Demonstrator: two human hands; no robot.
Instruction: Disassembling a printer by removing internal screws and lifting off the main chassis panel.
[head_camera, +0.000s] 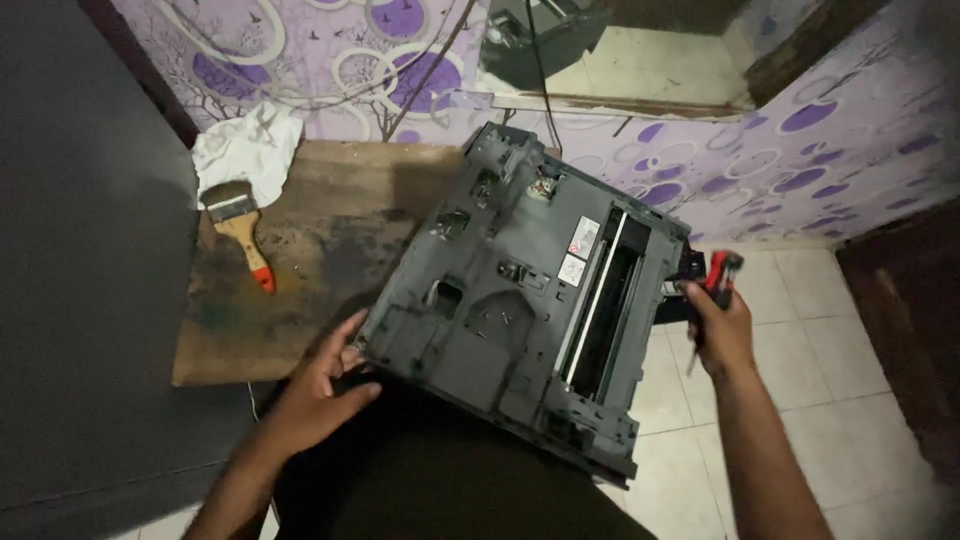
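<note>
A grey plastic printer chassis (530, 290), turned underside up, lies tilted across the person's lap, its far corner over the edge of a worn wooden tabletop (300, 260). Its ribbed surface shows recesses, and a long dark slot (608, 300) edged by a pale strip runs along its right part. Beside that slot, near the far end, sit two small square labels (578, 255), one above the other, both white with red and dark marks.

The left hand (325, 385) rests at the chassis's near left corner, fingers spread and touching the edge, grip apart and not clamped on anything. The right hand (720, 325) is at the chassis's right side, grip clamped on a red-and-black screwdriver handle (722, 272) that sticks up from the fist.

On the tabletop to the left lies a paintbrush (242, 232) with a wooden handle tipped red, its bristles touching a crumpled white cloth (248, 145) at the back corner. Behind stands a wall with purple patterned wallpaper (800, 140) of circles and branches, crossed by a dark cable (540, 70). White floor tiles (850, 400) lie to the right.
</note>
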